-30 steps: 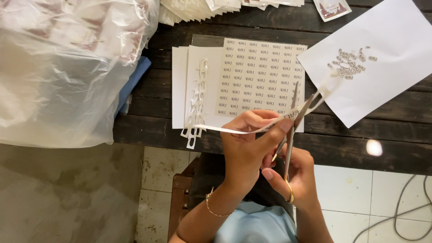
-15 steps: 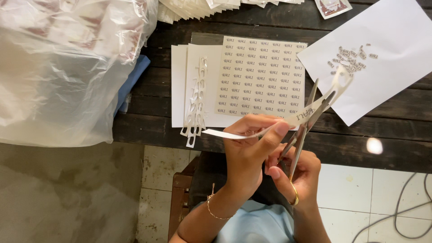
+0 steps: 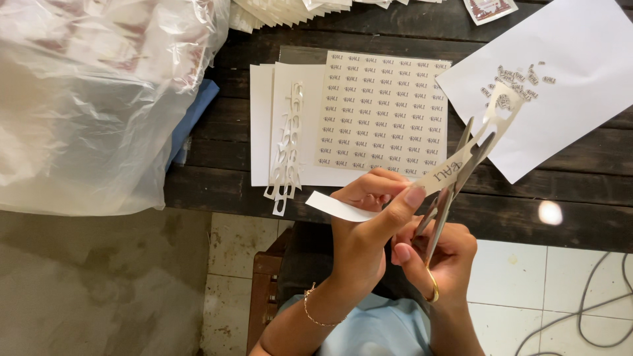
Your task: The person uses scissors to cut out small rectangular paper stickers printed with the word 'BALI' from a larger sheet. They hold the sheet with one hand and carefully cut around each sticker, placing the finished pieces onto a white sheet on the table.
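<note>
Pinching a white paper strip [image 3: 395,192] between thumb and forefinger, the left hand [image 3: 366,231] holds it above the right hand [image 3: 440,254] — which grips scissors [image 3: 455,178], blades parted around the strip's printed end. Just beyond both hands lie a printed label sheet [image 3: 386,115] and a cut-out strip [image 3: 289,142] on the dark wooden table [image 3: 593,178].
</note>
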